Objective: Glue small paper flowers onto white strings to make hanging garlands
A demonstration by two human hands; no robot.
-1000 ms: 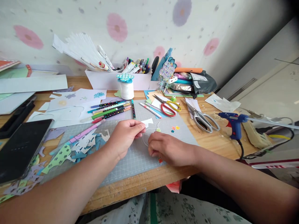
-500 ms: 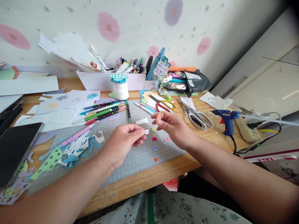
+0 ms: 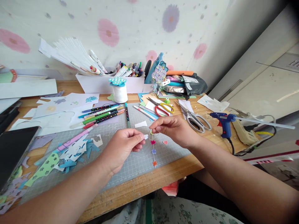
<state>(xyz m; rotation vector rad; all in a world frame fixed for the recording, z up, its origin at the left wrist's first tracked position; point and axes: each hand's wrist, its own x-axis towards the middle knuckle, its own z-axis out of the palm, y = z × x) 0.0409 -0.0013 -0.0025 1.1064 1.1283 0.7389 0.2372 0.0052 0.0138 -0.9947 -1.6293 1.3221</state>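
1. The left hand (image 3: 126, 143) pinches a small white cutout (image 3: 146, 137) by its edge between thumb and fingertips; too firm a squeeze could crease it, too light a one could let it drop.
2. The right hand (image 3: 176, 130) has thumb and fingers drawn narrowly together beside the thread (image 3: 154, 157); whether the thread is caught between them cannot be told, so a pull there might slip.
3. The thread curls in a loop near the green flower (image 3: 151, 132), partly hidden by the fingers, and could knot if drawn tight carelessly.
4. Below, the magenta flower (image 3: 153, 142), violet flower (image 3: 153, 151) and orange flower (image 3: 154, 163) lie in line along the thread on the cutting mat (image 3: 135, 165); a sharp tug could twist them or work one loose.
5. The loose pink piece (image 3: 165, 142) lies beneath the right wrist, where a sleeveless forearm lowered could brush it aside.
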